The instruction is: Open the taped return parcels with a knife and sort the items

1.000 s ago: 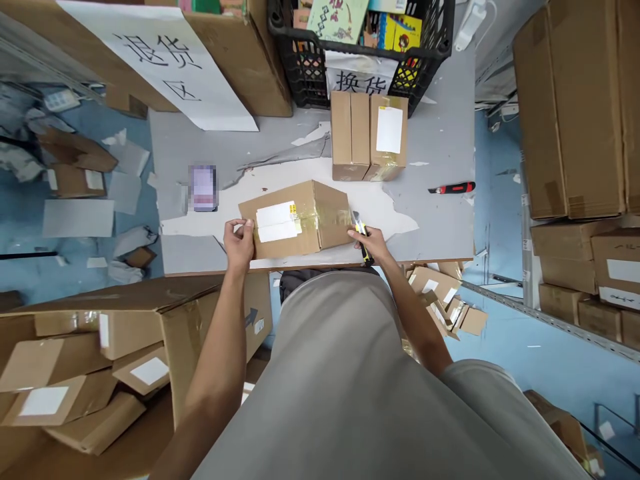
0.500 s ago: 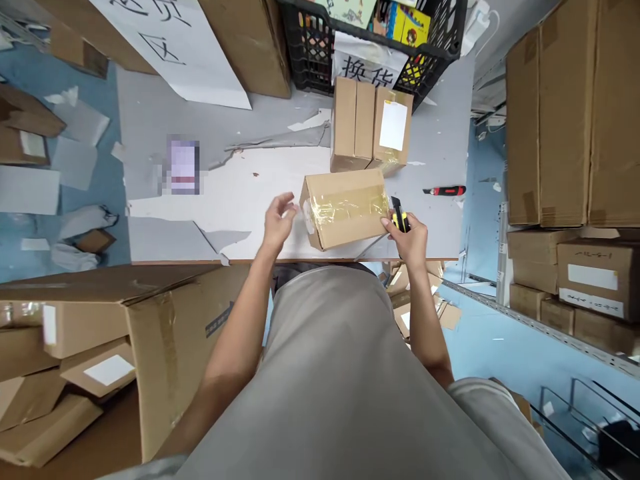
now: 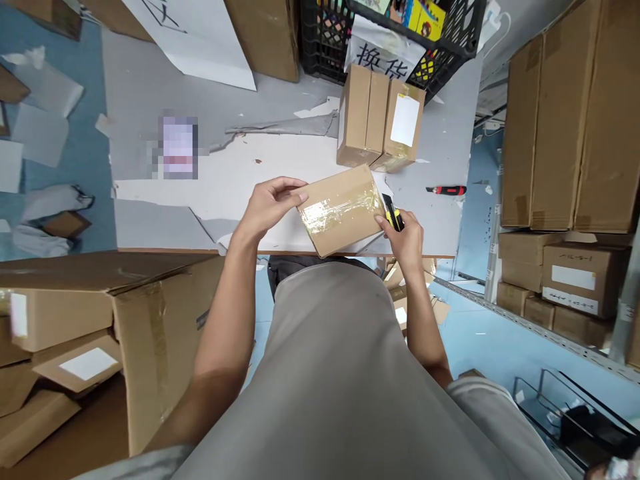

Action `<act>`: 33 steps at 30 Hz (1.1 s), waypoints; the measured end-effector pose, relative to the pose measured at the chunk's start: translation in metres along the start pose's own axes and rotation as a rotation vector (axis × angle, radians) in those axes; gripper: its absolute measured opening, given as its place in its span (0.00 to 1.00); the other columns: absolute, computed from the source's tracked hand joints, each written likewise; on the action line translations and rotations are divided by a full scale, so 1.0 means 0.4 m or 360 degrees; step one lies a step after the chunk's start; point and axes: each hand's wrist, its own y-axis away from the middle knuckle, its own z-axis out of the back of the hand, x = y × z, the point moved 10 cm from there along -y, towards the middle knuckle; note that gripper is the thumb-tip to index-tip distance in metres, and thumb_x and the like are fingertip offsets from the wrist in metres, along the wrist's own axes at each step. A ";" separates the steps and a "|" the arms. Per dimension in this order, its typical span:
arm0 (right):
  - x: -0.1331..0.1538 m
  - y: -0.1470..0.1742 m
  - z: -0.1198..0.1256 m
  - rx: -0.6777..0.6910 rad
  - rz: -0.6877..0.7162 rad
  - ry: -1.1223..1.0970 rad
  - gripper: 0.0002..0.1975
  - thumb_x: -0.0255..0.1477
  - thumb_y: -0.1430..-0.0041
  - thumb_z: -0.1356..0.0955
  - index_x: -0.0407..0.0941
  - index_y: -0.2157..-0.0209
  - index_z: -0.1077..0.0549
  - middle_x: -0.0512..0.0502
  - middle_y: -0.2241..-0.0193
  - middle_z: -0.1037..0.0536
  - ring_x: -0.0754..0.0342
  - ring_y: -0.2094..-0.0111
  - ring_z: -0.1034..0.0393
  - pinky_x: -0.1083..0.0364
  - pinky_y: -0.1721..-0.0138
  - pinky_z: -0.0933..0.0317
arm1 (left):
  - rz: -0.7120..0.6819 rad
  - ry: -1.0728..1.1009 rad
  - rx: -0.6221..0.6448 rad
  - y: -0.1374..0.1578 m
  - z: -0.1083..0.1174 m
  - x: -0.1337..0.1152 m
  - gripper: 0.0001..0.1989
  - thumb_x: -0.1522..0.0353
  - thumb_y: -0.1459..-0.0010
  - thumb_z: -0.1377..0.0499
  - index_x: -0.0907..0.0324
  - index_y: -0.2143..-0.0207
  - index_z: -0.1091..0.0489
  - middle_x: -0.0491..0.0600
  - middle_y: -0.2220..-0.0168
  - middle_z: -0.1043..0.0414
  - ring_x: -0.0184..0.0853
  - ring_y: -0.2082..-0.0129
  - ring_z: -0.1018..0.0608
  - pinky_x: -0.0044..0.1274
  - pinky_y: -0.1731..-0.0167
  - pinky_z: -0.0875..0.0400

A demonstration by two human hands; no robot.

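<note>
The taped carton point(image 3: 343, 208) is at the front edge of the table, set at a slant, a face with glossy clear tape showing; whether its underside rests on the surface cannot be told. The left hand point(image 3: 270, 207) is nearly closed at the carton's upper left corner, thumb and fingers gripping the cardboard. The right hand point(image 3: 406, 240) is curled round a yellow-and-black cutter point(image 3: 393, 213), with the thumb against the carton's right end. The table point(image 3: 145, 227) is grey with a torn white covering. Just beyond the work stand two adjoining cartons point(image 3: 361, 120), one labelled, in front of a black crate point(image 3: 325, 47). A red-and-black cutter point(image 3: 447, 191) lies to the right; a pixelated rectangular item point(image 3: 180, 148) lies to the left. Below left, a large open box point(image 3: 165, 347) contains further cartons; stacked boxes point(image 3: 555, 133) occupy the right side above a blue floor point(image 3: 480, 333). Compared with one second ago, the labelled face no longer shows and the taped face does. Half a second ago the left hand was clear of the carton, fingers spread; it is now in contact.
</note>
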 end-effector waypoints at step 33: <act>0.470 0.198 -0.236 0.0842 0.0193 0.1023 0.20 0.23 0.17 0.41 0.38 0.35 0.25 0.31 0.45 0.15 0.42 0.51 0.15 0.52 0.52 0.26 | 0.0037 0.0000 -0.0053 0.010 0.016 -0.009 0.20 0.53 0.44 0.25 0.57 0.58 0.18 0.52 0.54 0.13 0.44 0.51 0.14 0.32 0.51 0.16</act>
